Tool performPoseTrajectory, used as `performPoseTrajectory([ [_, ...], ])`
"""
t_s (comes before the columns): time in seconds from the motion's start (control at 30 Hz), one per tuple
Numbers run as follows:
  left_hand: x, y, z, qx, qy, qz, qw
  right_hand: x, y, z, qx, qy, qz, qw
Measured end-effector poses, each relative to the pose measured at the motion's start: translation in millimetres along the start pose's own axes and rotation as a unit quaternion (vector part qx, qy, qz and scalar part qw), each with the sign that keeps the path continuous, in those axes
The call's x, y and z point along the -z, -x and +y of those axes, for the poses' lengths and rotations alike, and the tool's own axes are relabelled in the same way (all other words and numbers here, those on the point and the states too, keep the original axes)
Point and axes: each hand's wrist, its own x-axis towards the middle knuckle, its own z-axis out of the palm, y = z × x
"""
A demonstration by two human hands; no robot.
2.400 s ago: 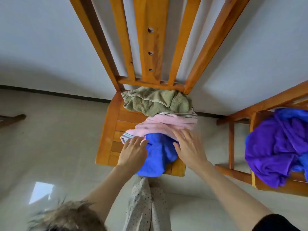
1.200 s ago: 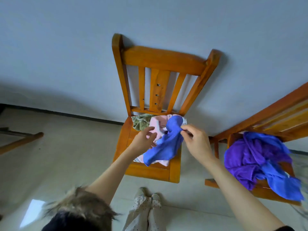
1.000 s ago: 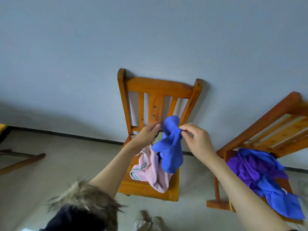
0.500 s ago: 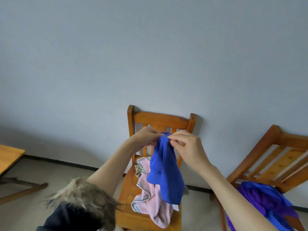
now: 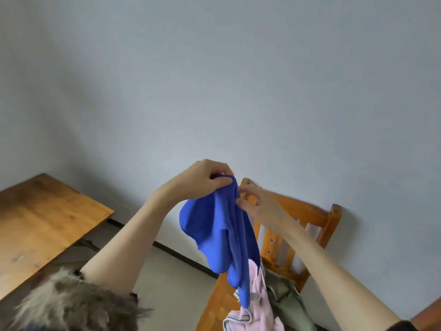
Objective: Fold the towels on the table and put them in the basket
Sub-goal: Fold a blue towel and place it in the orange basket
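Blue towel [image 5: 222, 235]: we pinch its top in left hand [image 5: 202, 180]; right hand [image 5: 259, 206], blurred, grip unclear. Risk: bunched cloth slips, folds crooked.

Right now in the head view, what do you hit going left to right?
Wooden table → left hand gripping the blue towel's top → blue towel hanging down → right hand, fingers at the towel's edge → wooden chair. The pink and green towels overlap lower down, so they are left out.

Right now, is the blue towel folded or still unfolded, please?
Unfolded: the blue towel hangs bunched from the left hand, right hand beside its top.
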Motion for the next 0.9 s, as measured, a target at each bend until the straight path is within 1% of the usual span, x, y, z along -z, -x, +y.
performPoseTrajectory([
  [0.07,23.1,19.1,-15.7,0.023,-0.020,0.031,0.999,-22.1,-18.6,-9.3,0.004,0.006,-0.028,1.000],
  [0.2,75.4,68.3,-63.1,0.077,-0.029,0.125,0.989,-71.9,-52.8,-36.8,0.034,0.000,-0.066,0.997],
  [0.33,129.0,131.1,-115.7,0.115,-0.002,0.229,0.967,-138.5,-82.9,-65.6,0.039,0.026,-0.133,0.990],
  [0.4,155.1,165.6,-144.0,0.141,0.003,0.264,0.954,-182.0,-96.7,-76.7,0.034,0.042,-0.166,0.985],
  [0.47,181.0,200.2,-172.9,0.167,0.006,0.283,0.944,-230.2,-109.3,-90.0,0.029,0.051,-0.187,0.981],
  [0.53,201.9,233.7,-200.6,0.196,0.009,0.300,0.934,-278.1,-120.4,-106.5,0.028,0.047,-0.192,0.980],
  [0.67,234.9,297.7,-251.2,0.259,-0.019,0.340,0.904,-358.0,-144.4,-147.9,0.043,-0.009,-0.183,0.982],
  [0.8,257.8,356.8,-298.7,0.339,-0.072,0.333,0.877,-410.6,-171.2,-193.4,0.088,-0.043,-0.191,0.977],
  [0.9,263.6,389.1,-332.1,0.394,-0.082,0.321,0.857,-446.3,-195.6,-222.8,0.123,-0.051,-0.208,0.969],
])
